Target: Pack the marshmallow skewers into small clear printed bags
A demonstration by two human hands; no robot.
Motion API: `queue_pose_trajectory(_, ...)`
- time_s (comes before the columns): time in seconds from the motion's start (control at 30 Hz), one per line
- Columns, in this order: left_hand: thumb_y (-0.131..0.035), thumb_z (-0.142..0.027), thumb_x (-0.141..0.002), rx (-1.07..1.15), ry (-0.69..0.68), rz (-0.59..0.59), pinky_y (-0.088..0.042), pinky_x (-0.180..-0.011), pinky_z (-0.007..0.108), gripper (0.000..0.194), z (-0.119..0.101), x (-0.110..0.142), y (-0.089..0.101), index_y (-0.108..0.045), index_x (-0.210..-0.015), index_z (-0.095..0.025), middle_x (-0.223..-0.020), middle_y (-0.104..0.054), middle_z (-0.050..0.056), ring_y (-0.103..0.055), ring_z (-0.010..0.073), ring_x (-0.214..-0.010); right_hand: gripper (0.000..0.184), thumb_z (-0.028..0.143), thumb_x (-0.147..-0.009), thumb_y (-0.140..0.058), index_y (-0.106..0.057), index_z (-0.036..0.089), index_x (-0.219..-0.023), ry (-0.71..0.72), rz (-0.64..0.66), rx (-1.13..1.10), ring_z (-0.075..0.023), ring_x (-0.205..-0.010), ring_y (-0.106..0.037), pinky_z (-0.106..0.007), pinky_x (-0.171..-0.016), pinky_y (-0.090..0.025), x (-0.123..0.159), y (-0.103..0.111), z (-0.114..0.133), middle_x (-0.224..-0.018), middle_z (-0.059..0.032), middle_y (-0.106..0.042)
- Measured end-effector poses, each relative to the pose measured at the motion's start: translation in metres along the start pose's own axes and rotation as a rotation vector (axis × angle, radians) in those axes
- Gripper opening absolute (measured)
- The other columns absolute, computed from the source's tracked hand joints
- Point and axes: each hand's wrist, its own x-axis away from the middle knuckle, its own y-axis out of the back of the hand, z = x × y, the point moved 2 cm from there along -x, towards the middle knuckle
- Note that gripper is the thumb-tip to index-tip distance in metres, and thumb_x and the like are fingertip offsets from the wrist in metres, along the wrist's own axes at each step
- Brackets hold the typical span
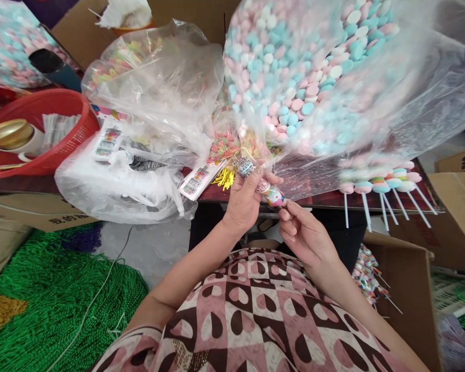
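Note:
At the table edge in front of me, my left hand [243, 203] is closed around a candy in a clear printed wrapper [274, 196]. My right hand [305, 230] pinches the lower end of that wrapper between thumb and fingertips. Whether a stick is inside is hidden by the fingers. Just left of the hands lie yellow twist ties [223, 178] and a stack of printed wrappers [197, 181]. Behind them are red and green ring candies [222, 146]. To the right, several candy lollipops [382, 186] rest with white sticks hanging over the table edge.
A big clear bag of pastel candies [290, 93] fills the back right. Another plastic bag [155, 88] stands back left, beside a red basket [87, 111]. Below right is a cardboard box [406, 289] holding wrapped lollipops [368, 274]. Green strands [73, 289] cover the floor at left.

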Motion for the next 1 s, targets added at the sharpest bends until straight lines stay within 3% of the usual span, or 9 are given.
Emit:
queue_pose_trajectory(0.2, -0.073, -0.045, -0.077, -0.071, -0.026, 0.024, -0.052, -0.064, 0.028, 0.031, -0.001, 0.0, 0.0, -0.058, -0.093, -0.023, -0.068, -0.067, -0.003, -0.068, 0.0151, -0.067, 0.033, 0.034, -0.068, -0.085, -0.056, 0.019, -0.07, -0.083, 0.053, -0.083, -0.0011, -0.039, -0.037, -0.011, -0.035, -0.036, 0.003, -0.002, -0.004, -0.057, 0.0083, -0.053)
queue_pose_trajectory(0.33, -0.07, -0.048, -0.08, -0.102, -0.045, 0.024, -0.047, -0.057, 0.026, 0.029, 0.003, -0.001, 0.002, -0.058, -0.09, -0.023, -0.066, -0.065, -0.003, -0.063, 0.0125, -0.059, 0.03, 0.035, -0.072, -0.083, -0.058, 0.019, -0.075, -0.059, 0.113, 0.014, -0.0024, -0.037, -0.042, -0.012, -0.035, -0.035, 0.005, -0.005, -0.005, -0.056, 0.0077, -0.055)
queue_pose_trajectory(0.43, -0.069, -0.048, -0.083, -0.145, -0.095, 0.039, -0.049, -0.063, 0.028, 0.027, 0.006, -0.001, 0.004, -0.059, -0.086, -0.022, -0.068, -0.066, -0.002, -0.063, 0.0124, -0.062, 0.03, 0.037, -0.074, -0.081, -0.058, 0.019, -0.074, -0.062, 0.135, 0.106, -0.0038, -0.036, -0.044, -0.014, -0.034, -0.036, 0.006, -0.007, -0.008, -0.055, 0.0067, -0.058)
queue_pose_trajectory(0.53, -0.068, -0.047, -0.084, -0.228, -0.149, 0.025, -0.051, -0.074, 0.029, 0.026, 0.008, 0.0, 0.006, -0.06, -0.085, -0.023, -0.071, -0.067, -0.003, -0.064, 0.0118, -0.067, 0.03, 0.039, -0.074, -0.081, -0.06, 0.018, -0.074, -0.053, 0.122, 0.185, -0.0063, -0.038, -0.05, -0.016, -0.035, -0.038, 0.006, -0.008, -0.011, -0.057, 0.004, -0.062)
queue_pose_trajectory(0.6, -0.067, -0.048, -0.085, -0.29, -0.178, 0.01, -0.05, -0.071, 0.028, 0.026, 0.009, 0.001, 0.007, -0.059, -0.086, -0.023, -0.07, -0.067, -0.003, -0.062, 0.011, -0.064, 0.029, 0.038, -0.074, -0.081, -0.061, 0.018, -0.073, -0.031, 0.094, 0.18, -0.0065, -0.039, -0.052, -0.016, -0.037, -0.039, 0.006, -0.008, -0.012, -0.056, 0.004, -0.062)
queue_pose_trajectory(0.83, -0.065, -0.05, -0.086, -0.242, -0.16, -0.001, -0.049, -0.062, 0.026, 0.029, 0.017, 0.0, 0.009, -0.056, -0.089, -0.023, -0.066, -0.065, -0.004, -0.062, 0.0112, -0.061, 0.027, 0.032, -0.072, -0.081, -0.058, 0.018, -0.07, 0.025, 0.041, -0.032, -0.0022, -0.039, -0.038, -0.013, -0.037, -0.034, 0.0, -0.005, -0.008, -0.052, 0.0079, -0.053)
queue_pose_trajectory(1.0, -0.067, -0.052, -0.084, -0.257, -0.148, -0.04, -0.047, -0.057, 0.024, 0.032, 0.015, 0.0, 0.009, -0.057, -0.092, -0.023, -0.069, -0.066, -0.004, -0.058, 0.0085, -0.054, 0.029, 0.039, -0.074, -0.081, -0.06, 0.019, -0.08, 0.022, 0.063, 0.133, -0.0056, -0.039, -0.049, -0.016, -0.035, -0.036, 0.0, -0.003, -0.013, -0.062, 0.004, -0.065)
